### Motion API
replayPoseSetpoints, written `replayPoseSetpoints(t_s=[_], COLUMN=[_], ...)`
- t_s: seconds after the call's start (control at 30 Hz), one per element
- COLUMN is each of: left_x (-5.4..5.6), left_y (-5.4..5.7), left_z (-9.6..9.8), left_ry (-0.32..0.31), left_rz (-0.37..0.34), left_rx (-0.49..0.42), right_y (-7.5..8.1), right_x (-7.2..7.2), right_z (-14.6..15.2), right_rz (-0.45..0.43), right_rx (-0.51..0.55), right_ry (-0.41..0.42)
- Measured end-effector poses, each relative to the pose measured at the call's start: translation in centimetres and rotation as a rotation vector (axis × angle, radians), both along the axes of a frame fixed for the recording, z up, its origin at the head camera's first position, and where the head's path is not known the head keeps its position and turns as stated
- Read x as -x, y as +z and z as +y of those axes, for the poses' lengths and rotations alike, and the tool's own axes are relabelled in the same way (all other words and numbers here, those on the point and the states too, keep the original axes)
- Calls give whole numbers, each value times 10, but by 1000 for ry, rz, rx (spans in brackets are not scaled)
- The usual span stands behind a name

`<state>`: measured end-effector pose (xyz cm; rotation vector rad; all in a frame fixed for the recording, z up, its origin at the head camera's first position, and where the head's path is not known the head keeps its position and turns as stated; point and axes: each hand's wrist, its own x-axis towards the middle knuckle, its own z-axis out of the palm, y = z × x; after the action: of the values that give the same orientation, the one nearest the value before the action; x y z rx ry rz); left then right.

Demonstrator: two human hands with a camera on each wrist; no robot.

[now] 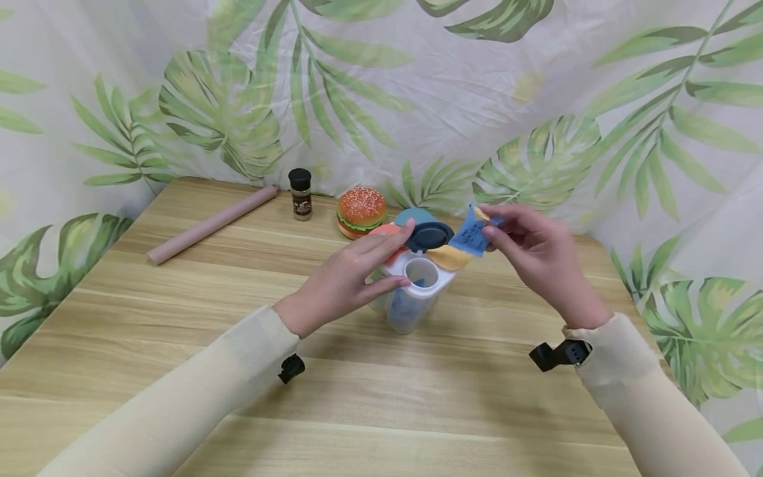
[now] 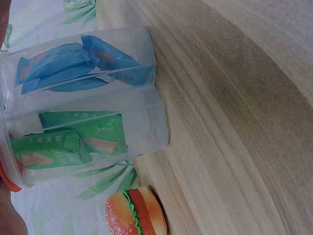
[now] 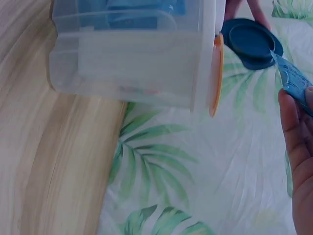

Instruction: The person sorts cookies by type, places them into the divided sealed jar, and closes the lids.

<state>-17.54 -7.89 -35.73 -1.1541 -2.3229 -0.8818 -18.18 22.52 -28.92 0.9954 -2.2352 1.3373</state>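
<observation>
A clear storage container (image 1: 403,311) with a white top and several coloured lids stands upright on the table. Its dark blue lid (image 1: 430,236) is flipped up, showing a round opening (image 1: 422,272). My left hand (image 1: 352,278) rests on the container's top with fingers straight, thumb by the opening's rim. To the right of the opening, my right hand (image 1: 533,248) pinches a small blue snack packet (image 1: 471,232) between thumb and fingers, above the orange lid (image 1: 448,258). In the left wrist view, blue packets (image 2: 58,66) and green packets (image 2: 88,132) lie in separate compartments.
Behind the container sits a toy hamburger (image 1: 361,211). A black-capped seasoning jar (image 1: 301,194) stands left of it, and a pinkish rolled tube (image 1: 212,225) lies farther left. A leaf-patterned cloth (image 1: 357,99) hangs along the back edge of the wooden table (image 1: 357,404).
</observation>
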Motion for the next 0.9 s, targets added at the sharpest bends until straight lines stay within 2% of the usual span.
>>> replayPoseSetpoints(t_s=[0.23, 0.37, 0.53, 0.9], left_x=[-1, -1, 0, 0], left_y=[1, 1, 1, 1], left_z=[0, 0, 0, -1], left_ry=[-7, -8, -1, -4], left_rz=[10, 0, -8, -12], left_rx=[-3, -1, -3, 9], right_y=[-5, -11, -16, -20], right_x=[-3, -4, -5, -8], right_z=[-19, -28, -35, -37], right_rz=[48, 72, 95, 171], right_rx=[-31, -39, -98, -306], right_ry=[106, 135, 129, 94])
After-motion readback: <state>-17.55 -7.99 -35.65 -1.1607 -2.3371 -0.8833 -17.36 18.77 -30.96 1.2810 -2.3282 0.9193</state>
